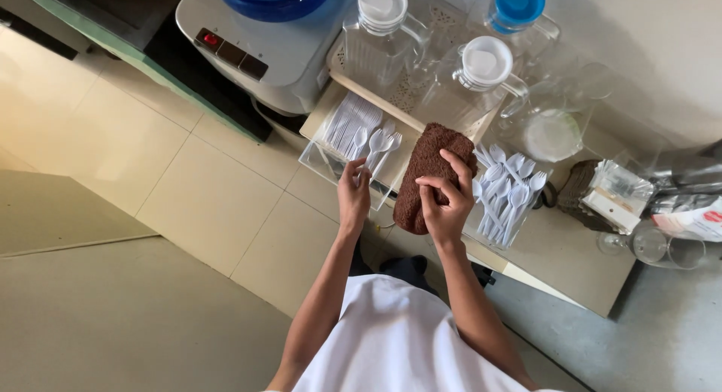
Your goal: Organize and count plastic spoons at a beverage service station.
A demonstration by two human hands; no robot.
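Head view: right hand (446, 200) grips brown towel (425, 174), long axis running away from the person.

Pale tiled floor (203, 189), perhaps daylit.

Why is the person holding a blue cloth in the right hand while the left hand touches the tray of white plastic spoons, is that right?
Not quite: the cloth is brown, not blue, as the head view shows. The right hand does hold it, and the left hand does touch the tray of white plastic spoons.
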